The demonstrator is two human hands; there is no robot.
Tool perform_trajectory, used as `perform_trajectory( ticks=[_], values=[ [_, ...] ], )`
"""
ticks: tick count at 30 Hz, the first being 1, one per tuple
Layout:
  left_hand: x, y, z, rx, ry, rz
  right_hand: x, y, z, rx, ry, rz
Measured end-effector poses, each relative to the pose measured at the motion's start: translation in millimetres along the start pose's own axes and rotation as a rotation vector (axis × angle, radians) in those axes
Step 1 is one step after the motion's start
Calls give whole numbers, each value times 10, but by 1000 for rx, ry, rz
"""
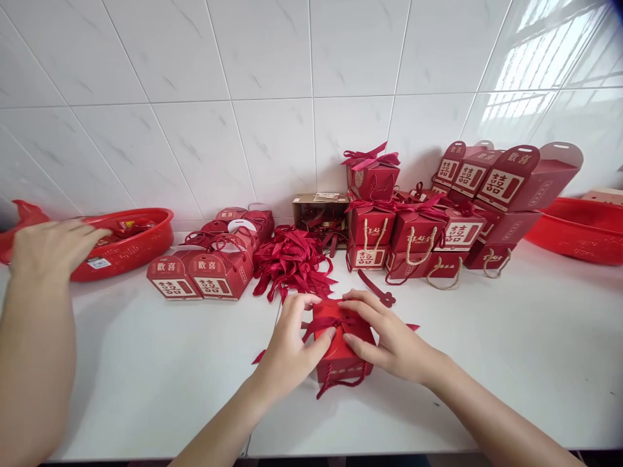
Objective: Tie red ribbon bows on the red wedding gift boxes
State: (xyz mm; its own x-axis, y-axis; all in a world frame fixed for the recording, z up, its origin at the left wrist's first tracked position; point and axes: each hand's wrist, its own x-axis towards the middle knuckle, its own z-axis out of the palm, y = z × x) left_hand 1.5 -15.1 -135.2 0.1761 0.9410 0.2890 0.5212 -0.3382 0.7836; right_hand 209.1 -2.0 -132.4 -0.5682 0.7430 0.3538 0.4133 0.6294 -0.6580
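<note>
A small red gift box [341,368] stands on the white table in front of me. A dark red ribbon [327,323] is tied across its top, and a twisted cord handle hangs down its near side. My left hand [294,340] grips the box from the left, thumb on the top beside the ribbon. From the right, my right hand [389,334] holds it with thumb and fingers over the top edges. Some fingertips are hidden behind the box. Ribbon ends stick out on both sides.
Another person's hand [56,250] is over a red plastic basin [146,250] at left. Red boxes [214,275] and a ribbon pile [294,259] lie behind my hands. Stacked boxes [418,233] and another basin [579,227] stand right. A dark red strap [374,285] lies near my right hand.
</note>
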Motion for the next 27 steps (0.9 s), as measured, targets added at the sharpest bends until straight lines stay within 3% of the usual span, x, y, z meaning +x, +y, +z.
perform_trajectory(
  ticks=[3, 6, 9, 11, 15, 19, 23, 27],
  values=[
    [2, -35, 5, -53, -1, -154, -78, 16, 60, 5, 21, 72],
    [17, -49, -46, -72, -125, -302, -127, 63, 89, 33, 154, 216],
    [33, -36, -106, -85, -273, -333, -132, 106, 67, 22, 257, 392],
    [34, -20, -123, -69, -293, -320, -127, 116, 30, -3, 242, 459],
    [-8, 11, -90, 70, -180, -315, -161, 92, -47, -66, 176, 504],
    [-64, 48, -28, 185, 1, -300, -243, 7, -98, -148, 271, 455],
    [-84, 84, 18, 168, 46, -342, -299, -58, -88, -168, 235, 431],
    [-99, 75, 30, 177, 67, -374, -325, 15, -57, -277, 344, 428]
  ],
)
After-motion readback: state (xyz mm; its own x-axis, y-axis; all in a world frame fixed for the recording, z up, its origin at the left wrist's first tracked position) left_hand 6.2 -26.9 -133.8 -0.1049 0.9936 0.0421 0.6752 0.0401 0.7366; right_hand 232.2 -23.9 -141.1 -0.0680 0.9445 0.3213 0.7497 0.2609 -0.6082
